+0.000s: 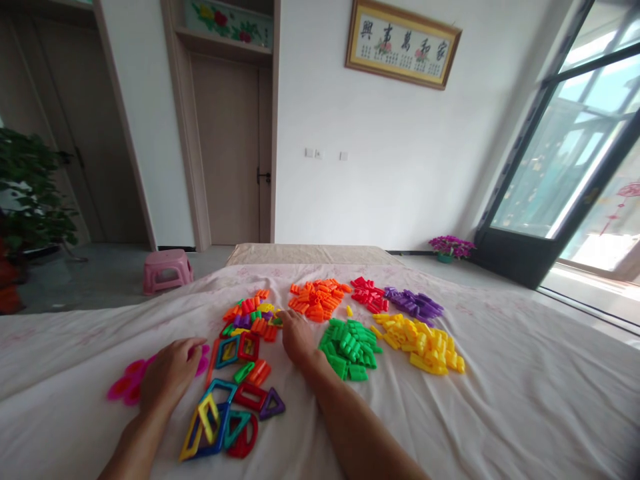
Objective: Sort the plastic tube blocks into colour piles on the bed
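My left hand (170,373) hovers over or rests by pink flower-shaped pieces (131,383) at the left; its fingers are loosely bent, the thumb a little apart, and nothing shows in them. My right hand (297,337) reaches to the right edge of a mixed pile of small plastic pieces (245,313). Its fingers are drawn together at the pile, and what they hold, if anything, is hidden. Between my hands lie magnetic frame tiles: a red square tile (249,335), a purple triangle tile (273,403) and a blue square tile (220,433), among others.
Sorted plastic pieces form an orange pile (315,303), a red pile (369,295), a purple pile (417,305), a green pile (345,343) and a yellow pile (425,343) on the pale cloth (500,413). A pink stool (167,267) stands beyond, at the left.
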A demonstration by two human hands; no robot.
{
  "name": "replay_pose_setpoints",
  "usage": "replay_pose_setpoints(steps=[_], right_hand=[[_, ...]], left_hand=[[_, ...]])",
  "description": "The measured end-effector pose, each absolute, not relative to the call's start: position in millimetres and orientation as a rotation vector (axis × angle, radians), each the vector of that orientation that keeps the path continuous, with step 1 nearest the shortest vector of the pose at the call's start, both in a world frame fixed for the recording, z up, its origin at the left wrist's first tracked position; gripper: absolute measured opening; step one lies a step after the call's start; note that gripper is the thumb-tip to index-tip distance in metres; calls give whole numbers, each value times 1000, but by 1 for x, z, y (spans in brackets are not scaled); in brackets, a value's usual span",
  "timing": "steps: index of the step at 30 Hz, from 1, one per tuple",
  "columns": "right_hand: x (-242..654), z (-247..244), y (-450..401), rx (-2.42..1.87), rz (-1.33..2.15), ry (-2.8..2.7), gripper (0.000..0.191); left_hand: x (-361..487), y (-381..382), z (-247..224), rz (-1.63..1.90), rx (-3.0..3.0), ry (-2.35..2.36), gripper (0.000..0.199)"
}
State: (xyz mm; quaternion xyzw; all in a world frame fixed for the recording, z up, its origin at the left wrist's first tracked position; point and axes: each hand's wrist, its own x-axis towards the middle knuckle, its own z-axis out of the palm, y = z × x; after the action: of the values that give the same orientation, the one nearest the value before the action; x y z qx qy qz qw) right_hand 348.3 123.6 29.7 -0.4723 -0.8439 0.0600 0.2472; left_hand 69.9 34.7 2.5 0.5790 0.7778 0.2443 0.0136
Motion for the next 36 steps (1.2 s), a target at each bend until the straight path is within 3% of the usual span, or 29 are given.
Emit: replay_pose_setpoints(steps=[16,24,27,36], right_hand=[[434,127,115,-1899,113,-2373,29],[371,82,105,-1280,209,-2542,39],[350,60,98,-1110,183,-2589,34],[343,51,90,-1253,131,-2577,25]], left_hand=[[67,37,-3,807,1818,2427,41],[65,39,-5,788,1824,2419,42],[65,39,-6,805,1826,2433,41],[67,37,-3,788,1799,2438,42]])
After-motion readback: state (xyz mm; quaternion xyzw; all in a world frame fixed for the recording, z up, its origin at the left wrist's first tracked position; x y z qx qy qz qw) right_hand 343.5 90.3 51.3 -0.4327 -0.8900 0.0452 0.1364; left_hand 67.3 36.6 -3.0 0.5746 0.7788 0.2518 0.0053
